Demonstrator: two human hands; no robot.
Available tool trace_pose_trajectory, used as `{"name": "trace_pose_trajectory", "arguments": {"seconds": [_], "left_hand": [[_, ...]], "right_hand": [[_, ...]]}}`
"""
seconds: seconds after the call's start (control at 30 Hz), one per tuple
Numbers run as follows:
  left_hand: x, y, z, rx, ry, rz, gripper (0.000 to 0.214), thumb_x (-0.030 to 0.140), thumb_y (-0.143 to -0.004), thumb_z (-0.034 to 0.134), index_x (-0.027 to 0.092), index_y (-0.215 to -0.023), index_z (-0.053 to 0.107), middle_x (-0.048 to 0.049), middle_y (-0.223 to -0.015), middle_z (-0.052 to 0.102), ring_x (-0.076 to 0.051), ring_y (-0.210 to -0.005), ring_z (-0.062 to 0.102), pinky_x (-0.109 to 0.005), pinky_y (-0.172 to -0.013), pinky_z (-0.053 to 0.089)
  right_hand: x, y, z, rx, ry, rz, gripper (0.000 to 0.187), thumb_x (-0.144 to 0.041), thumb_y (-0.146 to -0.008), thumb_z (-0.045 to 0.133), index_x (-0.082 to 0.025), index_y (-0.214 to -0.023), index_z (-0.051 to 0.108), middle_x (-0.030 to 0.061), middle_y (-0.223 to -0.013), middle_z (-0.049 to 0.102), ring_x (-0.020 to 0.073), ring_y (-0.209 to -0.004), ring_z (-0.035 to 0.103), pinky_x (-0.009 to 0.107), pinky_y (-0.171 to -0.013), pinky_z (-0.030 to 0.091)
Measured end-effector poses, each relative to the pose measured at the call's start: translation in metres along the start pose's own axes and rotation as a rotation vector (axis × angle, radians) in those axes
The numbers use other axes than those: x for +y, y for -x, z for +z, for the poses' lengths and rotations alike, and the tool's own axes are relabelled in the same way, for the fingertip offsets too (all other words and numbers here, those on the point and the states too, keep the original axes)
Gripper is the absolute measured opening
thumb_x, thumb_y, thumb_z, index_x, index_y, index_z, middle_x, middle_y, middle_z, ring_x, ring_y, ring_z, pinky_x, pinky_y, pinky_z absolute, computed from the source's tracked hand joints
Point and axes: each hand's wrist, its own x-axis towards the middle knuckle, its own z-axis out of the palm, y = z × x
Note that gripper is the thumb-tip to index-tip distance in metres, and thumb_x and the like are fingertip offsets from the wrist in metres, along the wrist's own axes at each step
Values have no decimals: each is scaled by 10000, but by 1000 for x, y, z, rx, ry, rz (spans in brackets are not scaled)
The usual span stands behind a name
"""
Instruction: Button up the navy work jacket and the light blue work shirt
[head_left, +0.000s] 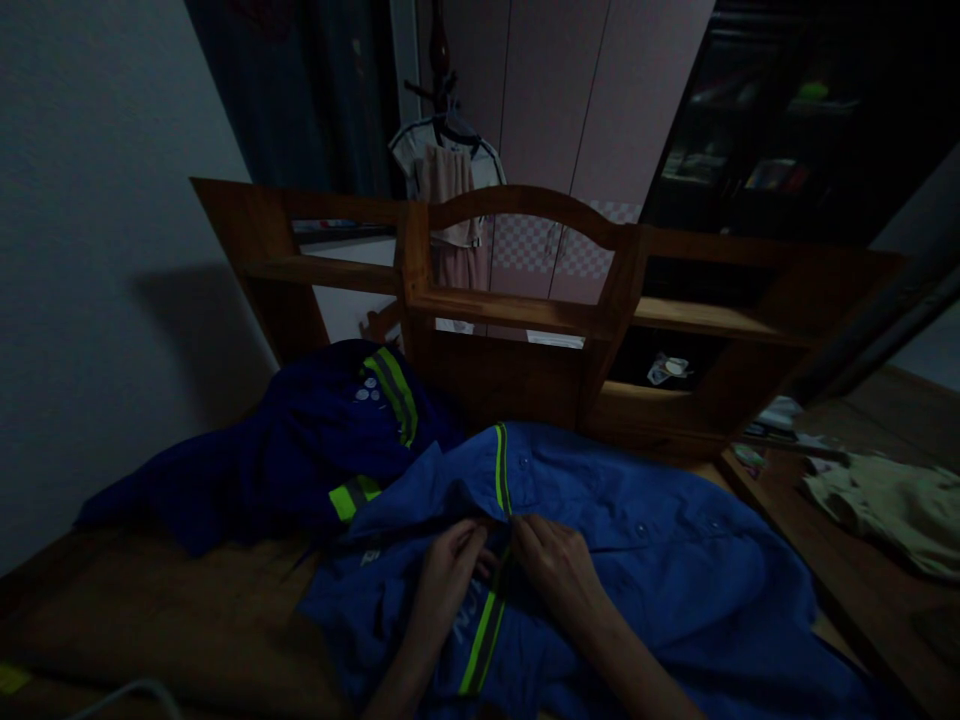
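Observation:
A blue work jacket (pixel 660 600) with a yellow-green reflective stripe lies spread on a wooden surface in the head view. Both of my hands are at its front, close together where the stripe crosses. My left hand (pixel 454 560) has its fingers curled in on the jacket's fabric. Just beside it, my right hand (pixel 551 555) pinches the jacket's edge by the stripe. Small round buttons show along the cloth to the right. Whatever lies between my fingertips is hidden in the dim light.
A darker blue garment (pixel 300 440) with reflective bands lies heaped at left. Behind stands a wooden headboard (pixel 517 312) with shelves. Clothes (pixel 450 180) hang on a rack beyond it. At right lies a pale garment (pixel 892 505). A white cable (pixel 139 688) curves at bottom left.

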Motion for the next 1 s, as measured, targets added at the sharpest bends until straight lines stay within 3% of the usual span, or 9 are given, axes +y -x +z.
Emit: {"name": "trace_pose_trajectory", "arguments": {"seconds": [0.23,0.53,0.87,1.0], "left_hand": [[0,-1,0,-9,34,-28,366,401,-776,599,110,-990,660,-89,-882,718,-157,-578,646,-226,-503,454],[-5,1,2,-44,0,46,339,367,-774,627,152,-1036,643,-117,-1085,692,-242,-960,659,-290,-744,518],[-14,-3,0,-52,-64,106,303,245,-756,614,143,-1041,610,-133,-1067,700,-239,-956,672,-336,-845,520],[-11,-1,2,-25,-120,91,350,183,-692,636,150,-1038,604,-109,-1016,714,-229,-880,688,-308,-760,542]], "right_hand": [[-1,0,2,12,56,-15,126,-63,-847,559,-184,-817,538,9,-732,568,151,-619,500,290,-588,294],[8,-2,6,-56,-29,-85,126,-92,-848,563,-193,-782,530,-18,-715,564,132,-618,517,271,-589,307],[9,-4,-5,-142,-102,-118,116,-92,-863,542,-189,-801,529,-24,-732,568,120,-650,541,246,-585,331],[6,-5,-10,-167,-134,-118,102,-84,-861,528,-184,-841,535,-14,-766,576,119,-679,547,231,-597,349]]}}
